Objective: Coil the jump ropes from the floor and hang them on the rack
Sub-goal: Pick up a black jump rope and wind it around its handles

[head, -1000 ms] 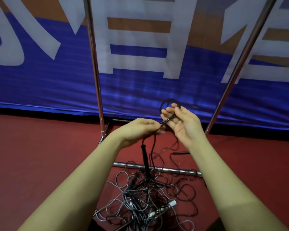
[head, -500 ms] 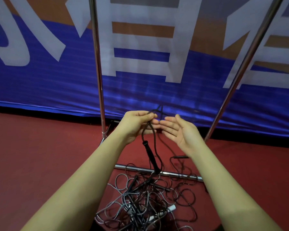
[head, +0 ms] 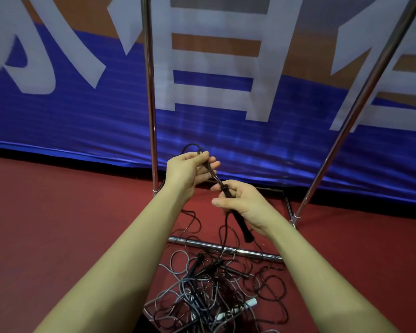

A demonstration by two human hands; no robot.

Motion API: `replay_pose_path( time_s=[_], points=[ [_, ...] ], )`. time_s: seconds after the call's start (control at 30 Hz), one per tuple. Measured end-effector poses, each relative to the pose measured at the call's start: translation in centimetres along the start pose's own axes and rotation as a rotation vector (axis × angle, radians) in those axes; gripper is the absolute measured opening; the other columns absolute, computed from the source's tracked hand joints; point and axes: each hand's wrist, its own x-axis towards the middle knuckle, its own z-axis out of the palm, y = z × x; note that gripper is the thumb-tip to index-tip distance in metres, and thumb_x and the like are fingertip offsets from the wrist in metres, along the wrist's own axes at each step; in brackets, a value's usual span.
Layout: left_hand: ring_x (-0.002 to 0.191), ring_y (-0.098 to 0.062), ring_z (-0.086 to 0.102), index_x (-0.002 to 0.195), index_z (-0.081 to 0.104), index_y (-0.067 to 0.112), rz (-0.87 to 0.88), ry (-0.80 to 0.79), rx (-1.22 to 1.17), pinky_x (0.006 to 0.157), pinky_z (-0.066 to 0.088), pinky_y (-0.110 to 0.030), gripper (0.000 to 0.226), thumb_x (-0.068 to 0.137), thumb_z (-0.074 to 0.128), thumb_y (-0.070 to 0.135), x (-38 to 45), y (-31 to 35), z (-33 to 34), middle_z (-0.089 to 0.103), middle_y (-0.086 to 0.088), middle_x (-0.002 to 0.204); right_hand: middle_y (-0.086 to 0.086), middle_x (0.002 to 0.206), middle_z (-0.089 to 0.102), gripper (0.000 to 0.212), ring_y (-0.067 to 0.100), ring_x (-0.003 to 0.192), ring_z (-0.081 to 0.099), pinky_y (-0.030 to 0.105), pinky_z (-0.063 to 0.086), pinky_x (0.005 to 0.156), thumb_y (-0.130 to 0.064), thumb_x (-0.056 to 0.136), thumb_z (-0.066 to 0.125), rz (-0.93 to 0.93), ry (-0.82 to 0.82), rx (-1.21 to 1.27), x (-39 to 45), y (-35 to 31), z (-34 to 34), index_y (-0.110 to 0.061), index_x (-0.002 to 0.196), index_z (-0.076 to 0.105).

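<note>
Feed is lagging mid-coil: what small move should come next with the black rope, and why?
Probably lay another loop into the left hand. It pinches a small loop of the black rope; the right hand grips the black handle, and rope trails into the tangled pile on the floor, uncoiled.

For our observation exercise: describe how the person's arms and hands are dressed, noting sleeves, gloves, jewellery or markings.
Both forearms are bare as far as the frame shows, with no sleeves in view. The left hand and right hand wear no gloves. No watch, ring, bracelet or marking is visible.
</note>
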Motion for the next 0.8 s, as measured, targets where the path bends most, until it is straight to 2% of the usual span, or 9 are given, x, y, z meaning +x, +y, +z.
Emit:
replay_pose_path(
  time_s=[0.1,0.13,0.23,0.33,0.47,0.57,0.63,0.8],
  points=[
    [0.064,-0.019,0.071,0.084,0.057,0.001,-0.021,-0.022,0.023,0.066,0.059,-0.032,0.009,0.092,0.059,0.006,0.1,0.2,-0.2,0.069,-0.011,0.069,-0.003,0.059,0.046,0.01,0.008,0.048,0.042,0.021,0.041,0.053,-0.002,0.093,0.054,-0.056,0.063,0.023,0.1,-0.3,0.0,-0.007,0.095,0.062],
    [0.063,-0.017,0.071,0.081,0.058,0.002,-0.022,-0.046,0.058,0.065,0.059,-0.03,0.014,0.093,0.058,0.009,0.0,0.3,-0.3,0.069,-0.01,0.069,-0.001,0.058,0.045,0.013,0.007,0.046,0.04,0.022,0.04,0.052,-0.003,0.096,0.048,-0.061,0.075,0.078,0.1,-0.4,-0.1,-0.005,0.095,0.061],
    [0.068,-0.019,0.071,0.085,0.061,0.003,-0.048,-0.135,0.211,0.065,0.058,-0.029,0.027,0.096,0.055,0.027,-0.3,0.4,-0.3,0.071,-0.012,0.079,0.0,0.053,0.045,0.018,0.008,0.043,0.038,0.022,0.041,0.049,-0.003,0.097,0.041,-0.04,0.087,0.326,-0.1,-1.1,-0.4,0.0,0.089,0.057],
    [0.071,-0.021,0.071,0.096,0.061,0.005,-0.181,-0.233,0.319,0.071,0.057,-0.034,0.04,0.099,0.042,0.041,-0.4,0.2,-0.1,0.071,-0.013,0.085,0.0,0.053,0.049,0.018,0.009,0.043,0.043,0.023,0.046,0.05,-0.005,0.097,0.04,-0.038,0.139,0.558,-0.1,-1.9,-0.9,-0.001,0.087,0.055],
    [0.059,-0.008,0.066,0.093,0.062,0.01,-0.298,-0.349,0.455,0.071,0.049,-0.025,0.03,0.102,0.039,0.027,-1.3,-0.6,0.5,0.071,0.0,0.068,0.006,0.064,0.066,0.022,0.016,0.058,0.067,0.03,0.058,0.059,-0.007,0.099,0.038,-0.031,0.25,0.875,-0.2,-2.5,-1.9,-0.003,0.087,0.057],
    [0.08,-0.005,0.067,0.105,0.063,0.012,-0.336,-0.503,0.603,0.077,0.044,-0.021,0.025,0.097,0.039,0.013,-1.8,-1.2,0.5,0.072,-0.001,0.089,0.013,0.077,0.072,0.022,0.023,0.076,0.072,0.042,0.06,0.073,-0.007,0.1,0.037,-0.074,0.277,1.014,-0.2,-2.7,-2.6,-0.003,0.09,0.056],
    [0.089,-0.007,0.066,0.112,0.061,0.012,-0.357,-0.615,0.635,0.083,0.043,-0.021,0.028,0.096,0.038,0.006,-2.0,-1.4,0.3,0.071,-0.001,0.097,0.013,0.081,0.073,0.022,0.024,0.082,0.072,0.045,0.057,0.079,-0.008,0.101,0.036,-0.101,0.311,1.036,-0.2,-2.8,-3.2,-0.004,0.091,0.055],
    [0.083,-0.009,0.069,0.089,0.064,0.015,-0.246,-0.684,0.651,0.078,0.05,-0.022,0.014,0.095,0.052,0.011,-2.0,-1.1,-0.3,0.073,0.001,0.086,0.011,0.086,0.074,0.021,0.022,0.087,0.072,0.038,0.056,0.084,-0.01,0.101,0.037,-0.101,0.341,1.013,0.0,-2.1,-4.1,-0.005,0.095,0.056]
  ],
)
